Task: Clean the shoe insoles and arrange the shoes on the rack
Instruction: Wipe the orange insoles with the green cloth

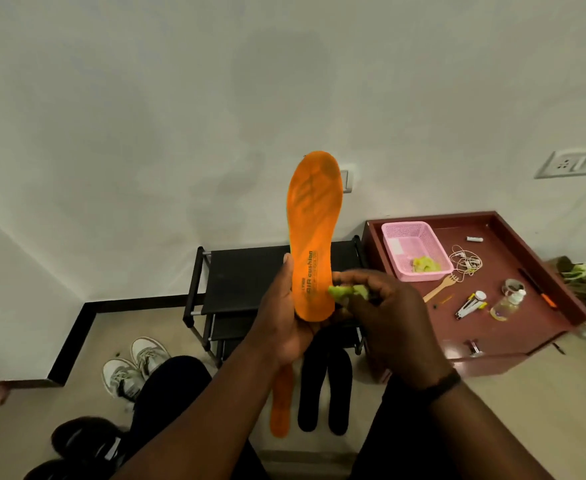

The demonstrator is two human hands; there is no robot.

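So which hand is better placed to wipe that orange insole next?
The right hand, probably. It already pinches the green cloth against the heel end of the orange insole, while the left hand grips that insole upright and is busy steadying it.

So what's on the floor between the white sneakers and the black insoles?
In the head view, the second orange insole, partly hidden by the left forearm and a knee.

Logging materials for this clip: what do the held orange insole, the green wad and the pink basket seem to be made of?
Orange insole: probably foam, matte, thin, printed lettering near the heel. Green wad: likely soft cloth or sponge, crumpled in the right hand; unclear which. Pink basket: rigid plastic, with mesh walls.
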